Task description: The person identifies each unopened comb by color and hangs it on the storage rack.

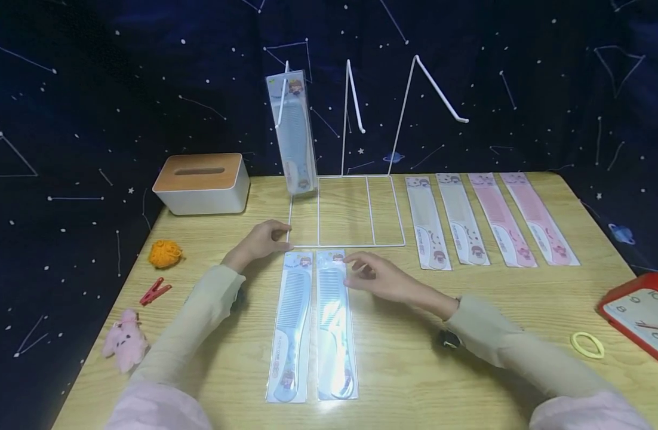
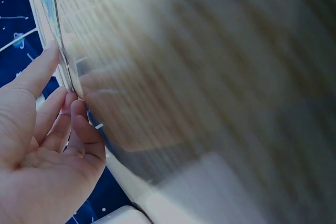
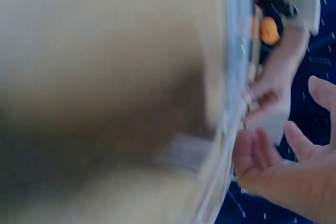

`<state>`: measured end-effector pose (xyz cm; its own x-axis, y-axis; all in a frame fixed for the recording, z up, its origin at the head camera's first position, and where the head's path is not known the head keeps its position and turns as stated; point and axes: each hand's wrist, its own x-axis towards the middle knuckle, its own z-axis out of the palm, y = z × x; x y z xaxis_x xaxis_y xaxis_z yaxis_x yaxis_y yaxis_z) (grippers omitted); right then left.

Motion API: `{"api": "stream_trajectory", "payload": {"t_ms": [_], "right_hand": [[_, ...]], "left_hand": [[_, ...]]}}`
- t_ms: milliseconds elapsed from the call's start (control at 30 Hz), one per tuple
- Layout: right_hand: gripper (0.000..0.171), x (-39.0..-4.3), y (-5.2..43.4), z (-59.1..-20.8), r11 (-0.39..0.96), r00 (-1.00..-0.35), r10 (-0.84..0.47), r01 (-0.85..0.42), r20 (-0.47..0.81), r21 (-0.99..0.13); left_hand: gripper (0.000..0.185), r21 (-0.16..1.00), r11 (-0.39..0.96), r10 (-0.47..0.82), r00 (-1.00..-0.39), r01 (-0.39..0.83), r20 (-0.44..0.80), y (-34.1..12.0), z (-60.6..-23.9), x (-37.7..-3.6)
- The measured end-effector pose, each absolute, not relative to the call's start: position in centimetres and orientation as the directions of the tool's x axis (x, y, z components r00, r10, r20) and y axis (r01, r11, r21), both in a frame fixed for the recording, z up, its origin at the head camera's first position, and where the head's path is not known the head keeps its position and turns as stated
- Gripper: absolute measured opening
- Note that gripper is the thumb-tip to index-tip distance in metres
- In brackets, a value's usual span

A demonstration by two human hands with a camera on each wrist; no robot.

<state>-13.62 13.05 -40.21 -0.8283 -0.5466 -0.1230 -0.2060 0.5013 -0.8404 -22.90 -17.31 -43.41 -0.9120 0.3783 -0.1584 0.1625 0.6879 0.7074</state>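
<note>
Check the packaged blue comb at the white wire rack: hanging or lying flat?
Hanging. The packaged blue comb stands upright on the white wire rack's leftmost hook, its lower end by the rack base.

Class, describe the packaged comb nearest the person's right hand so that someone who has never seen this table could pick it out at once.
Start at the white wire rack in the middle of the wooden table. Just in front of its base lie two blue packaged combs side by side. The one meant is the right-hand blue comb, whose top end lies at the fingertips of the right hand; its twin, the left-hand blue comb, lies untouched.
</note>
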Motion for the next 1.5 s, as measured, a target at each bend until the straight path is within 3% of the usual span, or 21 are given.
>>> {"api": "stream_trajectory", "payload": {"t_ms": [267, 600, 767, 1067, 1500], "right_hand": [[0.057, -10.5, 11.6, -41.1, 0.664, -0.798, -0.567, -0.296, -0.203, -0.687], [0.056, -10.4, 9.7, -41.1, 0.762, -0.774, -0.573, -0.383, -0.269, -0.521], [0.059, -10.0, 9.4, -40.9, 0.796, -0.791, -0.523, -0.319, -0.319, -0.514], [0.060, -8.5, 10.0, -40.8, 0.797, -0.844, -0.454, -0.242, -0.285, -0.553], [0.076, -7.7, 10.9, -41.3, 0.762, -0.898, -0.357, -0.121, -0.256, -0.636]], "left_hand": [[0.055, 0.685, 0.707, 0.377, -0.913, 0.175, -0.156, -17.3, -43.5, -22.9], [0.054, 0.682, 0.713, 0.367, -0.915, 0.162, -0.166, -17.2, -43.7, -22.9], [0.054, 0.673, 0.720, 0.369, -0.914, 0.169, -0.166, -17.0, -43.8, -23.0], [0.054, 0.680, 0.698, 0.408, -0.905, 0.225, -0.118, -16.8, -43.5, -22.9], [0.053, 0.671, 0.722, 0.363, -0.918, 0.168, -0.160, -17.1, -43.3, -22.9]]}}
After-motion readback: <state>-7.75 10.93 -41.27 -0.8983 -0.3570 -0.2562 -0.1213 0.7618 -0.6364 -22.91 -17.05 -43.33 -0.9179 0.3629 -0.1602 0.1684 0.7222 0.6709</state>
